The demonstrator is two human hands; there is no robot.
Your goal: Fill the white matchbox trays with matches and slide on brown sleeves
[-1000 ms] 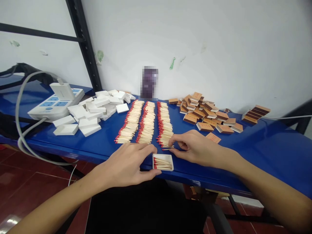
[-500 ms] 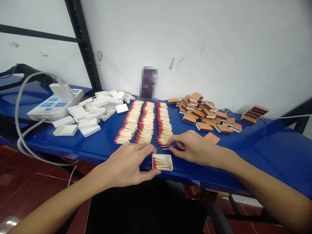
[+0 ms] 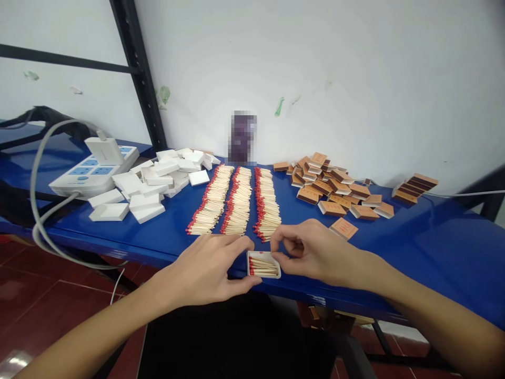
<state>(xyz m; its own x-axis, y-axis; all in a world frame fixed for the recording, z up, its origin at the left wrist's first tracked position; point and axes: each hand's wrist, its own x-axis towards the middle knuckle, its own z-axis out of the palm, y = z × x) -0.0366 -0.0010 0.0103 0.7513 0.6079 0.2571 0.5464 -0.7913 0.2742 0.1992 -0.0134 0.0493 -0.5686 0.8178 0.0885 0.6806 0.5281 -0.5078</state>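
My left hand point(image 3: 215, 271) steadies a small white matchbox tray point(image 3: 279, 267) at the table's front edge, index finger at its back left corner and thumb along its front. Inside the tray lie several red-tipped matches point(image 3: 264, 267), heads to the left. At the tray's right end my right hand point(image 3: 311, 255) has thumb and index finger pinched together. A red match head point(image 3: 261, 253) shows left of these fingertips, over the back of the tray; most of that match's stick is hard to see. Three long rows of matches point(image 3: 268, 205) lie just behind both hands.
White trays point(image 3: 158, 179) are heaped at the left, beside a power strip point(image 3: 84, 176) with a looping cable. Brown matchbox sleeves point(image 3: 331, 184) pile up at the right, with a small stack point(image 3: 416, 188) farther right. A blurred dark rectangle point(image 3: 242, 138) leans against the wall.
My right hand has moved from the front of the right match row toward me, to the tray's right end, with a match between its fingertips. My left hand stays at the tray.
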